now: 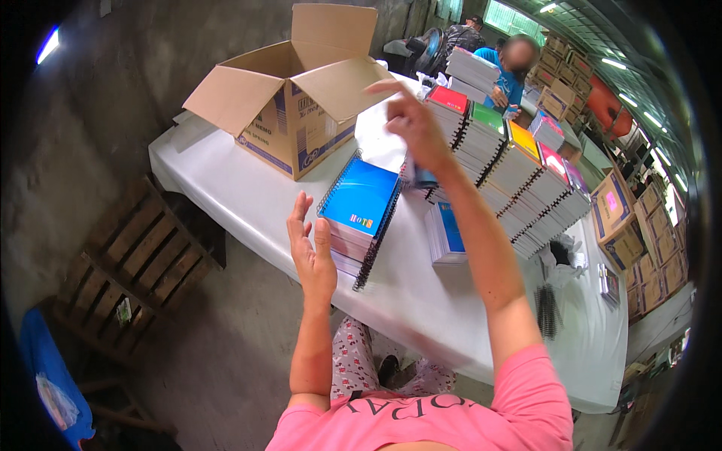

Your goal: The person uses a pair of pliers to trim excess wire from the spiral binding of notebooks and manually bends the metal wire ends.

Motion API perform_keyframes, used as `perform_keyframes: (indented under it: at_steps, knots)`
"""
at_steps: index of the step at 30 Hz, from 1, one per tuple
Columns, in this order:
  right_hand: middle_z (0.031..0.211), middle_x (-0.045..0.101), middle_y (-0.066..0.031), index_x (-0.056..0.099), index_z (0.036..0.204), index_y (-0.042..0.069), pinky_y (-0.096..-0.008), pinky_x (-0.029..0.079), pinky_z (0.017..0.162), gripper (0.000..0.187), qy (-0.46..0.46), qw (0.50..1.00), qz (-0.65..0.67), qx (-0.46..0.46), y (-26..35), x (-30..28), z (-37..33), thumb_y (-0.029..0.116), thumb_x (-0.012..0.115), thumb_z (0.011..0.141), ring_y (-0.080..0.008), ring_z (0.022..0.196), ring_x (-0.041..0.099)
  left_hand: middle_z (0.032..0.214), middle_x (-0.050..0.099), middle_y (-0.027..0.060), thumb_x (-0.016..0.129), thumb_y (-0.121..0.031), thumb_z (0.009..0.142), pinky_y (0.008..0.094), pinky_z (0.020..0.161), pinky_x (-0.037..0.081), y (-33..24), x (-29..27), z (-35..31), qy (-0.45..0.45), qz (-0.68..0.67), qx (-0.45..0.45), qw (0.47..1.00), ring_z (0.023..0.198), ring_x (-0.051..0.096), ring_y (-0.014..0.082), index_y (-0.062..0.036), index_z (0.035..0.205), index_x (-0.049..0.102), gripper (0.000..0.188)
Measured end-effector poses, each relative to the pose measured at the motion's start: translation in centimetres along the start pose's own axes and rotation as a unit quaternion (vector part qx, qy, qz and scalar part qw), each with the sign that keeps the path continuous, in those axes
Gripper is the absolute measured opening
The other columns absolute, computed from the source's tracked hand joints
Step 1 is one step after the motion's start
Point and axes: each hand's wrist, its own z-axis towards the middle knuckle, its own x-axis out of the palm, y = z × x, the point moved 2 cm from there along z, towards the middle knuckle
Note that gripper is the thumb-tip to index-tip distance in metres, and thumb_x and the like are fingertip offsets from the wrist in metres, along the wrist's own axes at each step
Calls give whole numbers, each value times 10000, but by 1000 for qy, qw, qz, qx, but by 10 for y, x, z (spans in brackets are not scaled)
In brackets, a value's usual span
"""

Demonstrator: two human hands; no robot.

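A stack of spiral notebooks with a blue cover on top (pixel 362 194) lies near the table's front edge, black wire coils along its sides. My left hand (pixel 312 252) is upright at the stack's near left corner, fingers apart and holding nothing; whether it touches the stack I cannot tell. Above the table, beyond the stack, my right hand (pixel 414 124) is raised and slightly blurred, its index finger stretched out and nothing visible in it. A smaller stack with a blue cover (pixel 450 229) sits below my right forearm.
An open cardboard box (pixel 282 120) stands at the back left of the white-covered table (pixel 248 195). Tall notebook stacks (pixel 500 161) with several cover colours line the right. A person in blue (pixel 513 83) is behind them. A wooden slatted rack (pixel 139 263) is left of the table.
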Motion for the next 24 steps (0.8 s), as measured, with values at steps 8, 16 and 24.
perform_keyframes:
  at_steps: [8, 16, 24]
  knots:
    - [1209, 561, -50, 465, 1339, 175, -293, 360, 966, 549, 67, 973, -129, -177, 1, 42, -34, 124, 596, 808, -159, 1092, 512, 1325, 429, 214, 328, -499, 978, 356, 1034, 307, 9, 12, 7, 8, -76, 19, 997, 1235, 421, 274, 28, 1362, 364, 653]
    - [1284, 512, -164, 454, 1317, 107, -404, 354, 997, 458, -156, 967, 29, 199, -68, 62, -83, 407, 435, 971, -301, 1180, 494, 1318, 440, 203, 344, -505, 971, 387, 1015, 336, 20, 26, 8, -27, 53, 78, 995, 1215, 444, 304, 22, 1314, 414, 632]
    - [1325, 463, -201, 429, 1348, 121, -454, 378, 988, 797, -184, 752, -386, 502, -92, -51, -194, 513, 709, 713, -369, 1228, 437, 1347, 418, 125, 370, -382, 993, 378, 1024, 334, -4, -1, -6, -156, 42, 113, 980, 1273, 387, 242, -13, 1312, 383, 488]
